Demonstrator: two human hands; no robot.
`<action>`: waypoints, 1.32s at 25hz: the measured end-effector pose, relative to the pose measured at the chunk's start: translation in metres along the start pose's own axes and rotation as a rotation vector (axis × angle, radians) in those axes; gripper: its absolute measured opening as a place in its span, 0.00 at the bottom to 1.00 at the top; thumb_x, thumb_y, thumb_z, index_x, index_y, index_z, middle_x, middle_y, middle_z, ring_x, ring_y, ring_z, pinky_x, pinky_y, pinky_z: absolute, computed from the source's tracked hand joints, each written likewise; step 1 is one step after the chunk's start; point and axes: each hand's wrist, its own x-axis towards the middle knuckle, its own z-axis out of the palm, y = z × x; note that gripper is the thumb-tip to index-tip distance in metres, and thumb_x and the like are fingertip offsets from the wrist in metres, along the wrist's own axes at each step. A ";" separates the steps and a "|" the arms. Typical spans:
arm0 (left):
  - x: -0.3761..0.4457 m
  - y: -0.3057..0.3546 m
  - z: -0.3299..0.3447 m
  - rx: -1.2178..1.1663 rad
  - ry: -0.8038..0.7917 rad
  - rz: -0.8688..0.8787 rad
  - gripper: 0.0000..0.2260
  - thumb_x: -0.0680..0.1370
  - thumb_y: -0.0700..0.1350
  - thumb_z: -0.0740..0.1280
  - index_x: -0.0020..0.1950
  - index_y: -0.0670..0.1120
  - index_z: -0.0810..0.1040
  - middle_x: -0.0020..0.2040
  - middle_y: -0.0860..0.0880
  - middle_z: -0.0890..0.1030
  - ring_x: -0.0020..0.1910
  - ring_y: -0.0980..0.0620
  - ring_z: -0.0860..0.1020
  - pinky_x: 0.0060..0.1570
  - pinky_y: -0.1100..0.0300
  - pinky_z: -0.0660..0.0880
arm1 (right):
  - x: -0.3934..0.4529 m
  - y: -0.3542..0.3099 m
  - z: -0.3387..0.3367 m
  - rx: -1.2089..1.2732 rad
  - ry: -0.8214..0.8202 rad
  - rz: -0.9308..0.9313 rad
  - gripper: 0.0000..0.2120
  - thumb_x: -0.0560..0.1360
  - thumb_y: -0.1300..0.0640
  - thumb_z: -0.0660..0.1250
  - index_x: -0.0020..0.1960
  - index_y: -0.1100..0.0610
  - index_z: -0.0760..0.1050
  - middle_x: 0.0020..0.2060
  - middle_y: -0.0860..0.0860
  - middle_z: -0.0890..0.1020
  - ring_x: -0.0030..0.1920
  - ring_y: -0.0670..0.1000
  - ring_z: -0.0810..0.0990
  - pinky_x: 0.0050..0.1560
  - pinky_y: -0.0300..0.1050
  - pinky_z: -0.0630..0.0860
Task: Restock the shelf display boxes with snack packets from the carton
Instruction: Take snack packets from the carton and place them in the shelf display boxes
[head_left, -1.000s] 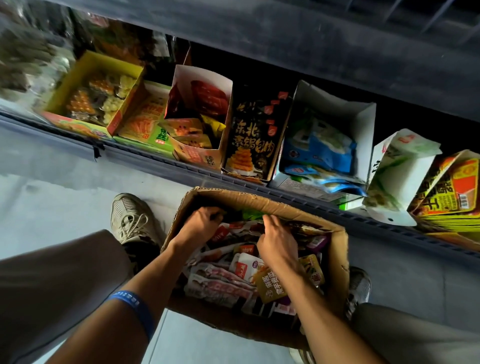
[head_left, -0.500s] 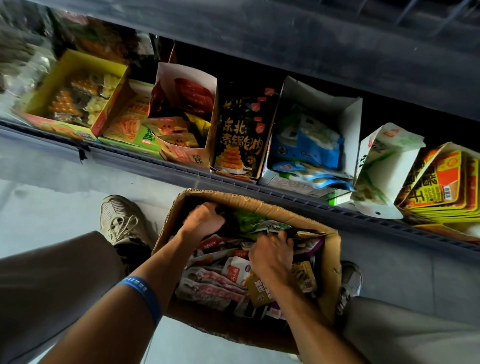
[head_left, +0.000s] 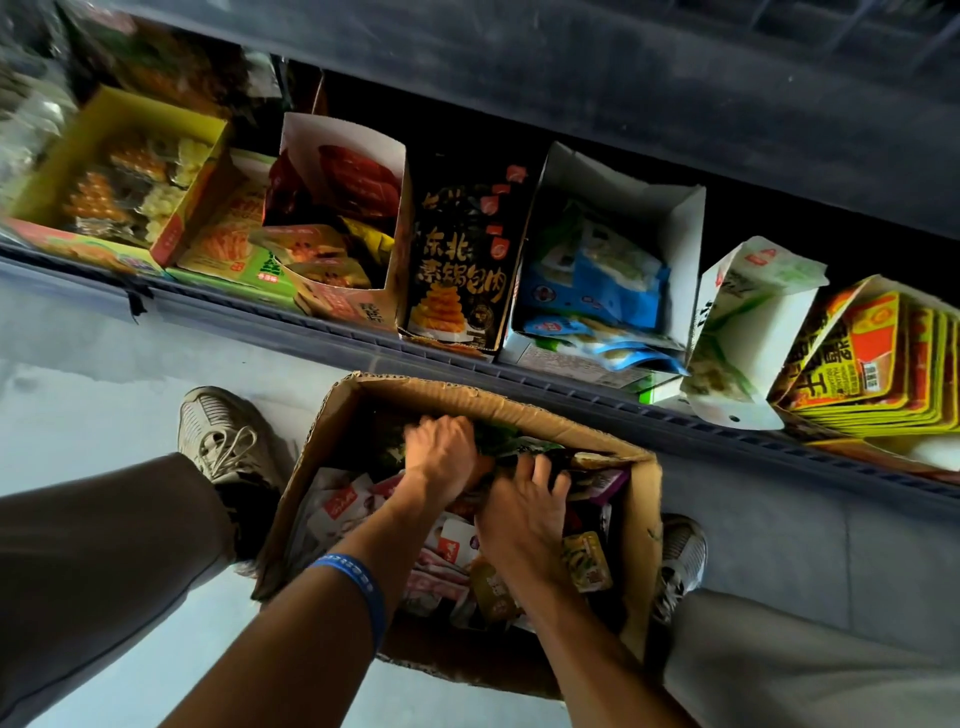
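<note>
An open brown carton (head_left: 470, 394) stands on the floor between my feet, filled with mixed snack packets (head_left: 337, 506). Both my hands are inside it. My left hand (head_left: 441, 460) reaches to the far side beside some green packets (head_left: 501, 434); its fingertips are buried in the pile. Just to its right, my right hand (head_left: 524, 512) lies on the packets with its fingers spread over dark ones. On the low shelf behind stand display boxes: a yellow box (head_left: 47, 176), a white-and-red box (head_left: 343, 137), a black box (head_left: 460, 260) and a white box with blue packets (head_left: 631, 195).
A dark shelf rail (head_left: 311, 332) runs just behind the carton. An upper shelf (head_left: 571, 78) overhangs the boxes. A tipped white-and-green box (head_left: 753, 317) and a yellow-and-red box (head_left: 872, 353) sit at the right. My shoes (head_left: 218, 431) (head_left: 681, 551) flank the carton.
My left hand has moved from the carton's far left corner to the middle of its far side. My right hand has stayed among the packets, now close beside the left.
</note>
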 end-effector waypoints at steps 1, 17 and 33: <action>-0.001 0.004 0.005 0.046 0.010 0.009 0.19 0.79 0.60 0.63 0.59 0.47 0.78 0.57 0.46 0.82 0.59 0.44 0.77 0.59 0.50 0.71 | 0.000 0.000 0.000 0.001 -0.017 -0.004 0.16 0.77 0.48 0.64 0.62 0.53 0.77 0.68 0.56 0.71 0.70 0.59 0.63 0.67 0.59 0.59; 0.003 -0.006 0.020 -0.377 0.073 -0.143 0.21 0.71 0.65 0.71 0.58 0.55 0.83 0.58 0.47 0.83 0.65 0.42 0.72 0.64 0.48 0.64 | -0.005 0.009 0.017 0.133 0.056 0.031 0.20 0.79 0.50 0.59 0.69 0.53 0.72 0.71 0.54 0.70 0.70 0.58 0.66 0.66 0.59 0.61; 0.008 0.027 -0.007 0.350 0.035 0.322 0.12 0.82 0.39 0.58 0.61 0.48 0.78 0.57 0.47 0.83 0.57 0.46 0.81 0.53 0.52 0.77 | -0.005 0.012 0.021 0.104 0.108 0.043 0.14 0.70 0.49 0.70 0.53 0.52 0.82 0.56 0.53 0.82 0.56 0.57 0.79 0.56 0.59 0.73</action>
